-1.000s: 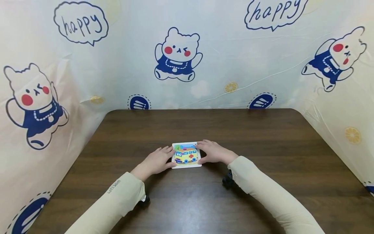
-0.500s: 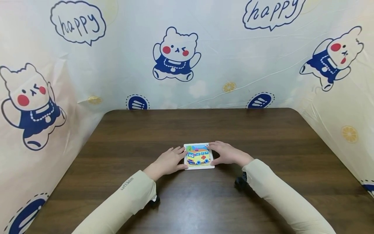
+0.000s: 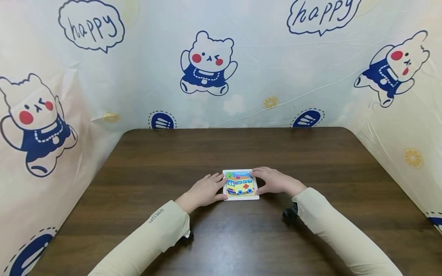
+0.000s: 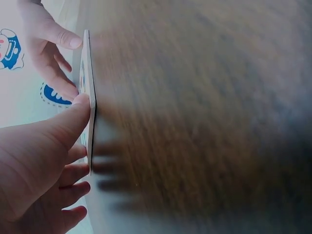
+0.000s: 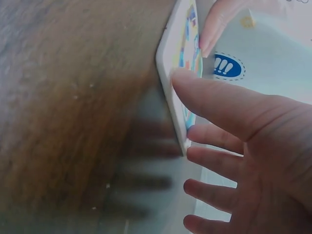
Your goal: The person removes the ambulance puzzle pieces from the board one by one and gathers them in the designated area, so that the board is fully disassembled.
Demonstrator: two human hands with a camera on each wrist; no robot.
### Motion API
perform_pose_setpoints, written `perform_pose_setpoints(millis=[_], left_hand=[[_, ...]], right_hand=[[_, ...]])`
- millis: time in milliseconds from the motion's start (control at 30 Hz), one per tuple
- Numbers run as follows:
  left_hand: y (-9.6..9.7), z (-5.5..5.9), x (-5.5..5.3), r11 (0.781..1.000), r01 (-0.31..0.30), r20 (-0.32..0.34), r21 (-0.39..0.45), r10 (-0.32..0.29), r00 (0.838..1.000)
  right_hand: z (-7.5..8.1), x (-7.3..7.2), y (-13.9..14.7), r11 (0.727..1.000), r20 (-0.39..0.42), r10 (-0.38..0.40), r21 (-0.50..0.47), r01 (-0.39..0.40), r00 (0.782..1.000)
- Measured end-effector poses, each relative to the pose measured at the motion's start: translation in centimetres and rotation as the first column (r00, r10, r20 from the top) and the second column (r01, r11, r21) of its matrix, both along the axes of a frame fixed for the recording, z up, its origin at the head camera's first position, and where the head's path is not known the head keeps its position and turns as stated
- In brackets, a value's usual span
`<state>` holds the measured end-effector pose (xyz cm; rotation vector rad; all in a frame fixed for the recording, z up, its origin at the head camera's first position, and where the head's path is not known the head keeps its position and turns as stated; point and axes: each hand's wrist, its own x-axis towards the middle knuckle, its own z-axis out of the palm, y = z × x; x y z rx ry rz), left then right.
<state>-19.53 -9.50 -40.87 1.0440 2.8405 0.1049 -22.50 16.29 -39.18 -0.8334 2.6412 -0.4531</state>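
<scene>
A small square picture board [image 3: 240, 186] with a white rim and a cartoon yellow ambulance lies face up on the brown table. My left hand [image 3: 203, 190] touches its left side, thumb at the near corner and fingertips further up that edge. On the opposite side, my right hand [image 3: 276, 181] touches the rim with its thumb low and index finger near the far corner. Seen edge-on in the left wrist view, the board [image 4: 90, 68] is thin and flat. In the right wrist view, the thumb of the right hand [image 5: 258, 126] lies on the board's near rim [image 5: 168, 58], fingers spread and nearly straight.
The wood-grain table [image 3: 165, 149] has rounded far corners. A pale curtain [image 3: 145, 69] printed with cartoon bears hangs behind it and along both sides. Dark wrist cameras [image 3: 290, 214] sit under both cuffs.
The board has slid to the right across the table, with both hands moving along at its sides. The shift is smaller in the last half second. The head view has turned slightly.
</scene>
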Motion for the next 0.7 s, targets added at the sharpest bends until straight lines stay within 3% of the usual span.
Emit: perform_pose_setpoints(millis=[400,700], left_hand=[[0.1,0.0,0.2,1.0,-0.014,0.013,0.004,0.014,1.0],[-0.4,0.0,0.3,0.998,0.032,0.03,0.046,-0.034,0.999]], right_hand=[[0.7,-1.2,-2.3,0.992,-0.03,-0.034,-0.123,0.03,0.999],[0.2,-2.8,-4.4,0.981,0.003,-0.058,-0.184,0.058,0.998]])
